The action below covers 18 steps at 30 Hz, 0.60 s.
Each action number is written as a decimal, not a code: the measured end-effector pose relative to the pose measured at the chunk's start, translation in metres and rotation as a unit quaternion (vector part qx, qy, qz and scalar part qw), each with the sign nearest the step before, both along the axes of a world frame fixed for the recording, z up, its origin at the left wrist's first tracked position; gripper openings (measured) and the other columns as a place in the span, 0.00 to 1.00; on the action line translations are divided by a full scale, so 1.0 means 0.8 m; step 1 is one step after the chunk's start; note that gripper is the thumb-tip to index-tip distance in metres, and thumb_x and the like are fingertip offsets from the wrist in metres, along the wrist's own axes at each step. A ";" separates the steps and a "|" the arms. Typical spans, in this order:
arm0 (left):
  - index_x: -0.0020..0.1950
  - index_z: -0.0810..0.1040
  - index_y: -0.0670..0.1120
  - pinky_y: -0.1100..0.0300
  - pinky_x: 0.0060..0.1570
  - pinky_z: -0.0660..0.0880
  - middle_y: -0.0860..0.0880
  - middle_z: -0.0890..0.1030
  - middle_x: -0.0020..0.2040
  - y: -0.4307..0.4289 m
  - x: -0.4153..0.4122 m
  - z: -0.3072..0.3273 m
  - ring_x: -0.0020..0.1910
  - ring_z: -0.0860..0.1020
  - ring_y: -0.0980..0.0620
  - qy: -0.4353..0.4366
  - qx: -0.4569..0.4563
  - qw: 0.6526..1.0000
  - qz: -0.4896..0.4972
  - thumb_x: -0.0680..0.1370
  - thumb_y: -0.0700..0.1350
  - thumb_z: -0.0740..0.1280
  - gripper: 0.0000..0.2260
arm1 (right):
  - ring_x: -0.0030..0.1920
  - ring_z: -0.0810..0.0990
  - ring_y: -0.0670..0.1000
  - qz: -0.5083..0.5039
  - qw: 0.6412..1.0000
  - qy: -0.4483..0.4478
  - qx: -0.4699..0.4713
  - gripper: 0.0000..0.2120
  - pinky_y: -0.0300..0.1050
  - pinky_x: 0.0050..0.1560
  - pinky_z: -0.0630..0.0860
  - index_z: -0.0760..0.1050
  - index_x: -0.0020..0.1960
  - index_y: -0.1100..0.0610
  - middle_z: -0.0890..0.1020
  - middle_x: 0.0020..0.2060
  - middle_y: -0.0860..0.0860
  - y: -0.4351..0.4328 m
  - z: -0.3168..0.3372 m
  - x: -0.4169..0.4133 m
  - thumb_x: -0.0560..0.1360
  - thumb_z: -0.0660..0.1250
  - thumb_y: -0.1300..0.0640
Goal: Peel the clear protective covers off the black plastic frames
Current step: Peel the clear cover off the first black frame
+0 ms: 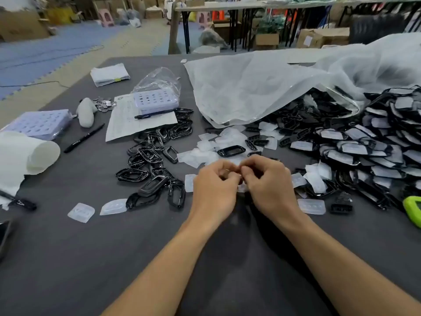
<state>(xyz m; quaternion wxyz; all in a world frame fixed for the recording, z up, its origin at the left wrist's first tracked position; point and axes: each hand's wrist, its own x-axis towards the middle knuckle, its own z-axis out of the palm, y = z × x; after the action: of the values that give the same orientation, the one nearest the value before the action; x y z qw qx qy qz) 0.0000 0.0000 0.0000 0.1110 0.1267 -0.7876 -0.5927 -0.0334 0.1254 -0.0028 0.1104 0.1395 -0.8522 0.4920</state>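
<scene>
Left hand [214,185], right hand [271,183] — curled together

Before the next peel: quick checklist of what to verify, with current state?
1. Left hand and right hand meet, fingers curled: ok.
2. Anything held between them: cannot tell, fingers hide it.
3. Peel started: cannot tell.
4. Covered frames pile at right: ok.
5. Bare frames pile apart at left: ok.
6. Work spot free of loose covers: not ok.
</scene>
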 end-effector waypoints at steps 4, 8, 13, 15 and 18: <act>0.40 0.83 0.51 0.67 0.40 0.71 0.57 0.82 0.34 -0.024 -0.052 0.012 0.38 0.78 0.59 0.080 -0.138 0.983 0.094 0.75 0.41 0.67 0.08 | 0.40 0.81 0.45 -0.002 0.997 0.043 0.064 0.06 0.38 0.46 0.75 0.84 0.48 0.52 0.85 0.39 0.44 -0.032 0.007 -0.045 0.77 0.69 0.61; 0.58 0.85 0.53 0.62 0.56 0.68 0.54 0.84 0.53 -0.040 -0.099 0.001 0.57 0.77 0.52 0.059 -0.280 0.957 0.045 0.79 0.44 0.67 0.11 | 0.47 0.82 0.52 0.008 0.992 0.007 0.126 0.12 0.48 0.54 0.78 0.84 0.52 0.53 0.86 0.44 0.49 -0.041 0.004 -0.085 0.75 0.66 0.64; 0.64 0.84 0.55 0.55 0.59 0.72 0.52 0.83 0.54 -0.050 -0.121 -0.013 0.58 0.76 0.49 0.033 -0.355 0.934 -0.035 0.81 0.46 0.68 0.13 | 0.53 0.81 0.46 0.012 0.993 0.006 0.117 0.20 0.32 0.56 0.72 0.84 0.58 0.47 0.87 0.50 0.44 -0.037 -0.002 -0.097 0.73 0.67 0.66; 0.59 0.86 0.55 0.61 0.51 0.71 0.57 0.80 0.46 -0.055 -0.121 -0.011 0.49 0.77 0.53 0.034 -0.301 0.953 -0.010 0.78 0.42 0.69 0.13 | 0.55 0.81 0.46 -0.016 0.994 0.009 0.103 0.23 0.29 0.56 0.70 0.83 0.61 0.46 0.86 0.53 0.44 -0.037 -0.005 -0.097 0.72 0.67 0.67; 0.46 0.84 0.55 0.61 0.43 0.68 0.57 0.76 0.39 -0.064 -0.120 -0.011 0.41 0.75 0.55 0.033 -0.262 0.963 0.058 0.76 0.37 0.66 0.14 | 0.53 0.81 0.49 -0.074 0.991 0.018 0.110 0.23 0.37 0.55 0.73 0.81 0.62 0.46 0.85 0.52 0.46 -0.033 -0.007 -0.102 0.73 0.68 0.68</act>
<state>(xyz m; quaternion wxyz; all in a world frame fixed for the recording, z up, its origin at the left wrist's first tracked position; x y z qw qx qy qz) -0.0962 -0.0514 -0.0084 0.2004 0.1195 -0.9024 -0.3623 -0.1149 0.0993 -0.0084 0.1462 0.0960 -0.9069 0.3832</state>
